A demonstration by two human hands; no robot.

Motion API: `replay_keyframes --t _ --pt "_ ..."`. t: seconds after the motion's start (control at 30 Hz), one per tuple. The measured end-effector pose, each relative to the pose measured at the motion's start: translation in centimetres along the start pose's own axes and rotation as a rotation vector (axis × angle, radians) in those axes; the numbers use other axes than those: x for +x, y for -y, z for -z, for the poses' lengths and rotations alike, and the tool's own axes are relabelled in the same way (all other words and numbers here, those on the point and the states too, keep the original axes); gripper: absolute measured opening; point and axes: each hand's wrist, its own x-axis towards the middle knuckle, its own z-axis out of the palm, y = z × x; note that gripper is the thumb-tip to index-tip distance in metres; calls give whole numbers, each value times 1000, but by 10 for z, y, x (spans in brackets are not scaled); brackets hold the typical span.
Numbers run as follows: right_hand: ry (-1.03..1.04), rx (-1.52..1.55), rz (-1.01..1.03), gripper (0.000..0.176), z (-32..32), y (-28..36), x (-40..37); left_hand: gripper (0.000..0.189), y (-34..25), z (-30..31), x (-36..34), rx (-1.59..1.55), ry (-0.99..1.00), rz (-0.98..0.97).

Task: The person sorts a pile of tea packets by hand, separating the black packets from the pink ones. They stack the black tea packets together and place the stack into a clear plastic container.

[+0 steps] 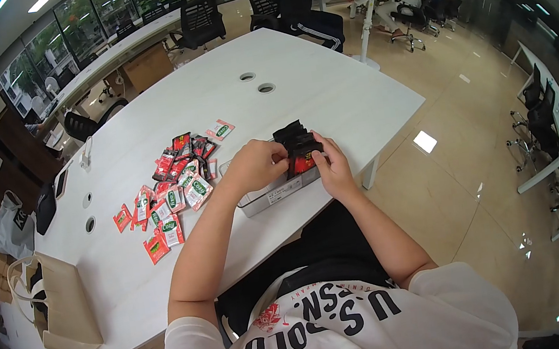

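Observation:
A grey metal tin (274, 195) stands at the table's near edge, with black and red packets (302, 160) upright in its right part. My left hand (259, 168) reaches over the tin from the left, its fingers bent together at the packets; whatever they pinch is hidden. On the tin's right side, my right hand (332, 164) has thumb and fingers closed around the edge of the packets. To the left lies a loose pile of red, green-and-white and dark sachets (172, 188).
The white table (191, 91) has round cable holes. A beige bag (63, 302), a grey plastic bag (12, 224) and a phone (62, 183) lie on the left. Beyond the far edge, a person in black (303, 2) sits near a white stand (368, 29).

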Motion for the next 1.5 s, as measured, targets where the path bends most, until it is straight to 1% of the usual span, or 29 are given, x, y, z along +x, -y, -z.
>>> replay_keyframes --t 0.1,0.2,0.23,0.33,0.4,0.47,0.5,0.57,0.6,0.67,0.7,0.77,0.8,0.83,0.87,0.93,0.97,1.0,1.07,1.1,1.17,1.2,1.23,1.27,1.33,1.37,1.43,1.47,1.5 --pt "-9 -8 21 45 0 -2 1 18 -1 11 -1 -74 -16 74" --pt "-5 19 -4 44 1 1 0 21 -10 40 -8 -140 -63 155" --pt "-3 27 -11 44 1 1 0 22 2 43 -7 -133 -102 94" --pt "-5 42 -12 43 1 1 0 23 23 55 -8 -176 -224 57" --pt "-5 45 -13 43 0 1 0 17 36 61 -9 -315 -193 175" --pt "-6 42 -25 42 0 2 0 14 32 70 -11 -437 -152 314" --pt "-6 26 -23 42 1 3 0 13 28 70 -12 -558 -143 223" --pt "-4 -5 -17 43 1 5 0 10 36 63 -9 -785 -80 254" --pt "-17 -25 31 43 1 3 0 9 40 60 -8 -898 -49 269" --pt "-44 -63 128 44 0 -3 0 10 40 54 -8 -857 28 265" --pt "-39 -80 145 44 0 -4 0 11 38 50 -9 -836 66 262" --pt "-30 -113 179 45 0 -5 0 15 19 44 -10 -601 124 326" --pt "-28 -80 141 46 0 -3 -1 18 11 41 -10 -482 153 356" --pt "-26 -47 102 47 0 1 -1 24 10 34 -9 -465 188 311" --pt "-25 -13 64 48 0 3 -2 24 -2 34 -9 -446 180 314" --pt "-88 39 92 50 0 5 -5 24 -29 35 -10 -407 165 320" --pt "-121 66 106 51 0 5 -6 19 -23 20 -3 -474 25 160" --pt "-136 19 219 49 2 5 -7 17 -20 7 -1 -505 -87 127" --pt "-162 -75 445 46 9 7 -9 14 -40 -8 -1 -566 -314 62" --pt "-152 -155 490 42 9 11 -11 12 -52 -10 -3 -535 -326 69" --pt "-133 -317 582 35 8 24 -12 11 -63 -23 -8 -520 -341 -27" --pt "-160 -292 565 32 7 20 -13 11 -66 -27 -9 -513 -348 -76" --pt "-187 -268 547 28 6 11 -13 15 -64 -31 -8 -527 -338 -141" --pt "-215 -243 530 25 4 2 -14 22 -65 -29 -8 -391 -378 -139" --pt "-283 266 148 20 -1 -13 -18 39 -68 -15 -9 -115 -455 -138" --pt "-298 408 101 22 1 -7 -16 49 -70 -5 -13 53 -294 3" --pt "-328 483 -8 27 6 -20 -7 70 -74 13 -22 385 36 282" --pt "-340 520 -64 30 7 -19 -2 75 -71 8 -23 439 111 281" --pt "-303 588 -69 37 4 -17 -4 80 -64 -2 -25 491 185 280"
